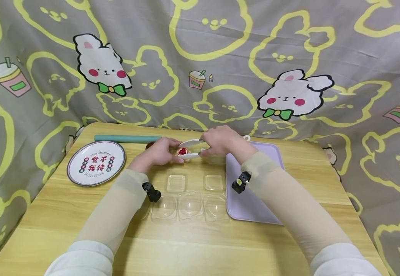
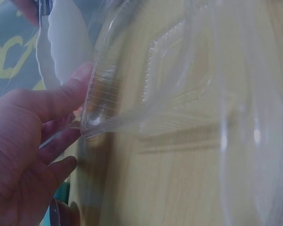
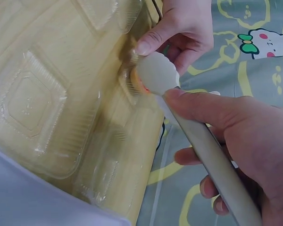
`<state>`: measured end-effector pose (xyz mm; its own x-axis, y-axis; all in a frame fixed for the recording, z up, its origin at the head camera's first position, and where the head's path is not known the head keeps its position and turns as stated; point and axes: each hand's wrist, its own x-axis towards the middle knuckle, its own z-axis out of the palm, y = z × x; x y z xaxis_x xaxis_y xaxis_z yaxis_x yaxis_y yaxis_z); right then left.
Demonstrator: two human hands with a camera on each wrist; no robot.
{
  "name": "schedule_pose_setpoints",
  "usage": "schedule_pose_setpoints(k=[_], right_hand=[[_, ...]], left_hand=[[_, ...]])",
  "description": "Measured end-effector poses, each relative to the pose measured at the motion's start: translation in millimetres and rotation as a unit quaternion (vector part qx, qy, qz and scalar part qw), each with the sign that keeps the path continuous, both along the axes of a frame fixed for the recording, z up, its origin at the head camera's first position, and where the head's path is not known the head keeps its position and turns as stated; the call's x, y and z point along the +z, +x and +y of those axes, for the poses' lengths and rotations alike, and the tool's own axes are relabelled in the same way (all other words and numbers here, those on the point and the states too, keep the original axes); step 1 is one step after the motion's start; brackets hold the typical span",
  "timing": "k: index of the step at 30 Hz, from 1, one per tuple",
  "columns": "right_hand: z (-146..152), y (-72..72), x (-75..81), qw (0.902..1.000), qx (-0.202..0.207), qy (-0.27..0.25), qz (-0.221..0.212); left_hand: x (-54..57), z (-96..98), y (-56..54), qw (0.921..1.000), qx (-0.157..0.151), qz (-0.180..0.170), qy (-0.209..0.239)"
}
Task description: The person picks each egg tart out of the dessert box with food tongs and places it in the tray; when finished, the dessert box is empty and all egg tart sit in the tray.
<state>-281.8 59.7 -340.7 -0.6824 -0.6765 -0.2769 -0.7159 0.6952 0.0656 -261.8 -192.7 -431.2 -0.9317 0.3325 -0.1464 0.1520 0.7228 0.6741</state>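
Observation:
My right hand point(image 1: 222, 142) grips a pair of tongs point(image 3: 205, 155) with white, scalloped tips and a long handle. Between the tips is a small round pastry point(image 1: 183, 151) with a glossy red topping. My left hand point(image 1: 161, 151) pinches the rim of a clear plastic container point(image 2: 101, 101), thumb on one side and fingers on the other. The pastry is at this container; whether it touches the bottom cannot be told. In the right wrist view, a white tong tip point(image 3: 156, 73) covers most of the pastry, close by the left thumb.
Several clear containers with domed lids point(image 1: 190, 205) stand in front of the hands. A lavender tray point(image 1: 255, 209) lies at right, partly under the right forearm. At left are a white plate point(image 1: 96, 177) with red lettering and a teal roll point(image 1: 127, 138). A patterned curtain hangs behind the table.

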Motion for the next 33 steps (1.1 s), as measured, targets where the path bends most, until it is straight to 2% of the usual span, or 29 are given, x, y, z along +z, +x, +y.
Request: schedule_pose_setpoints(k=[10, 20, 33], right_hand=[[0.1, -0.5, 1.4, 0.9997, -0.024, 0.000, 0.008], [-8.0, -0.3, 2.2, 0.9996, -0.023, 0.018, 0.001], [11.3, 0.3, 1.9, 0.9992, -0.027, -0.025, -0.013]], left_hand=[[1.5, 0.9, 0.9, 1.0000, 0.000, -0.007, 0.004], [3.4, -0.1, 0.9, 0.9999, 0.001, -0.010, 0.006], [-0.8, 0.9, 0.1, 1.0000, 0.001, -0.005, 0.008]])
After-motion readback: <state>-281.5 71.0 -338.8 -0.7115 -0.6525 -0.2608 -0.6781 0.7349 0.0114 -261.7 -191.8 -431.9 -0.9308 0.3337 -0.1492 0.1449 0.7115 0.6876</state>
